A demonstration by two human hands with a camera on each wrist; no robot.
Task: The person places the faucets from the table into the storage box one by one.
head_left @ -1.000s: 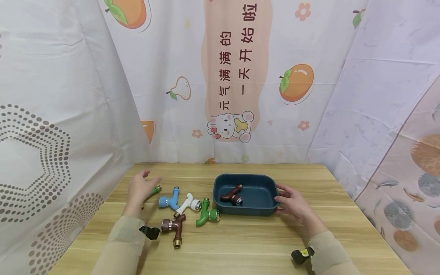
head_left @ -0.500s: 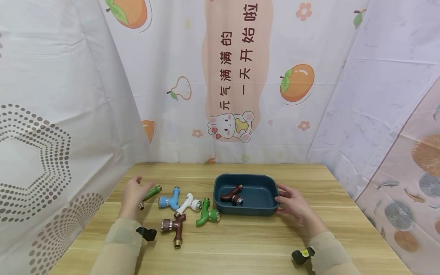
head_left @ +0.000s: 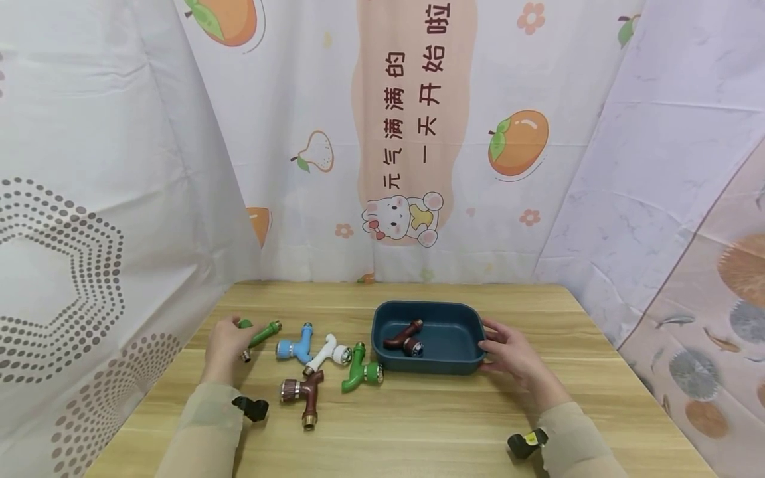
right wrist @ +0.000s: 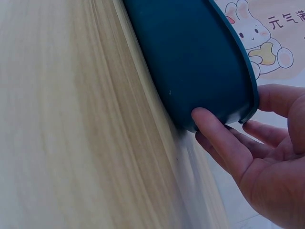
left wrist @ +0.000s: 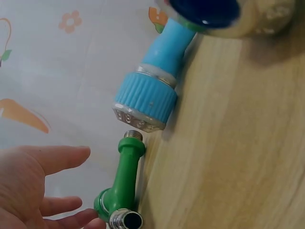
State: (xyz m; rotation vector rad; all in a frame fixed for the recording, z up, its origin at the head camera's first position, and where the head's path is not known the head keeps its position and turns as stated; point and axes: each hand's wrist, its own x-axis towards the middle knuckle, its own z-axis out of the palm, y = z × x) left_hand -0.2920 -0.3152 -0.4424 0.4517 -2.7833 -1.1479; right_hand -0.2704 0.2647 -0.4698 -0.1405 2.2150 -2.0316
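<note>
My left hand [head_left: 226, 342] lies at the left of the wooden table, over the near end of a small green tap [head_left: 263, 332]. In the left wrist view its fingers [left wrist: 52, 160] are spread and fairly straight beside that green tap [left wrist: 123, 183], not closed round it. My right hand [head_left: 508, 352] rests against the right end of a dark blue tray [head_left: 427, 307]. Its thumb [right wrist: 217, 133] presses on the tray's outer wall [right wrist: 190, 62], with the other fingers past the corner. A brown tap [head_left: 403, 336] lies inside the tray.
Between my hands lie a blue tap [head_left: 295, 346], a white tap [head_left: 327, 352], a larger green tap [head_left: 358, 372] and a brown tap [head_left: 305, 393]. The blue tap [left wrist: 152, 90] also shows in the left wrist view. Patterned cloth walls close in the table's back and sides.
My left hand has come down and drawn back to the left onto the small green tap. My right hand and the tray have stayed put.
</note>
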